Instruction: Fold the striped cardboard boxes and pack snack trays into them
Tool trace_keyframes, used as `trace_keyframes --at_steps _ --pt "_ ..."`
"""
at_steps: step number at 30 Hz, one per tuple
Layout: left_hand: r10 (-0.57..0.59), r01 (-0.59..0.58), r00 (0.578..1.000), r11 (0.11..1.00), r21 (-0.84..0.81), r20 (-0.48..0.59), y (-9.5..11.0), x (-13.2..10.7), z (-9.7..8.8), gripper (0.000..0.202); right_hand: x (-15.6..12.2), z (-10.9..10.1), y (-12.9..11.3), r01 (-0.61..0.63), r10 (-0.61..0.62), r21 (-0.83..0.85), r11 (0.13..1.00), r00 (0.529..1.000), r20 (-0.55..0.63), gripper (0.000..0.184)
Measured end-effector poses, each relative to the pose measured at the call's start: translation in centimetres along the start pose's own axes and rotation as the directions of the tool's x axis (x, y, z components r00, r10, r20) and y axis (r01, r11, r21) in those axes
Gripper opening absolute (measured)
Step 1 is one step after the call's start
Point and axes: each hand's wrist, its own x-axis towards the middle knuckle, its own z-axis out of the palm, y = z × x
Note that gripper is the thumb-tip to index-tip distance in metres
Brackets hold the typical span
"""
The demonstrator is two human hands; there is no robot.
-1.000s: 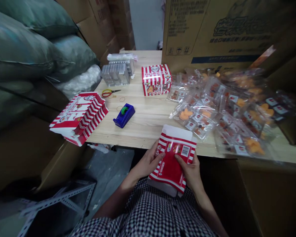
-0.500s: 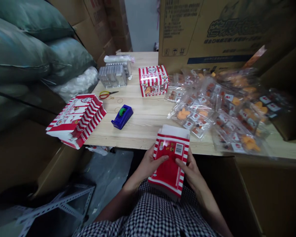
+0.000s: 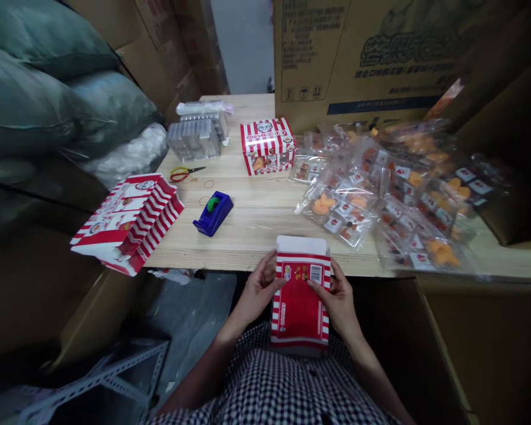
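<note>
Both my hands hold a flat red-and-white striped carton (image 3: pixel 300 295) over my lap, just below the wooden table's front edge (image 3: pixel 230 260). My left hand (image 3: pixel 260 284) grips its left side with the thumb on the printed face. My right hand (image 3: pixel 336 295) grips its right side, thumb near the barcode. The carton's white top flap points toward the table.
A stack of flat striped cartons (image 3: pixel 128 219) overhangs the table's left end. On the table are a blue tape dispenser (image 3: pixel 213 212), scissors (image 3: pixel 183 173), rubber bands, clear plastic trays (image 3: pixel 195 137), an assembled striped box (image 3: pixel 267 145) and several clear snack packets (image 3: pixel 380 200). A big cardboard box (image 3: pixel 363 53) stands behind.
I have turned the carton from tilted to square in front of me and drawn it slightly nearer. Both thumbs have shifted up toward its top edge.
</note>
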Motion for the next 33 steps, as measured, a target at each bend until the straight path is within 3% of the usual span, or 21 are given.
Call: trace_keyframes --at_steps 4,6,10,14,16,20,24,27,31,33 --pt "0.153 -0.141 0.977 0.986 0.083 -0.150 0.7 0.6 -1.1 0.056 -0.3 0.3 0.7 0.023 -0.023 -0.033 0.999 1.000 -0.010 0.081" --pt "0.142 -0.130 0.981 0.987 0.097 -0.130 1.0 0.8 -1.0 0.048 -0.4 0.8 0.9 0.053 -0.054 -0.059 0.997 0.998 -0.025 0.080" --pt "0.125 -0.120 0.987 0.991 0.057 -0.099 1.1 0.8 -0.2 0.050 -0.9 1.3 0.8 0.097 -0.103 -0.102 0.990 0.993 -0.060 0.077" --pt "0.121 -0.117 0.985 0.992 0.045 -0.121 1.3 0.6 0.1 0.051 -1.2 0.1 -0.4 -0.052 0.050 0.021 0.998 0.995 0.089 0.067" --pt "0.117 -0.114 0.988 0.993 0.034 -0.096 1.5 0.5 0.0 0.053 -1.0 -0.7 -1.1 -0.065 0.058 0.053 0.996 0.990 0.125 0.071" --pt "0.106 -0.106 0.994 0.994 -0.001 -0.042 1.8 0.5 0.0 0.054 -0.2 -1.1 -1.5 0.025 -0.027 0.023 0.999 0.998 0.064 0.084" --pt "0.118 -0.118 0.992 0.993 -0.021 -0.038 1.3 0.5 0.5 0.068 0.2 0.7 -1.2 0.122 -0.123 -0.041 0.992 0.992 -0.035 0.084" --pt "0.039 -0.039 0.999 0.999 0.026 -0.004 0.6 0.2 1.0 0.080 -0.2 1.8 -1.8 0.152 -0.154 -0.029 0.988 0.985 -0.077 0.085" --pt "-0.006 0.006 0.999 1.000 0.015 0.044 0.6 -0.2 1.5 0.063 -1.9 0.5 -3.3 -0.039 0.036 0.050 0.998 0.998 0.056 0.068" --pt "-0.001 0.003 0.997 1.000 -0.021 0.075 1.0 -0.3 1.6 0.067 -2.8 -0.8 -3.5 -0.144 0.138 0.047 0.988 0.985 0.107 0.053"
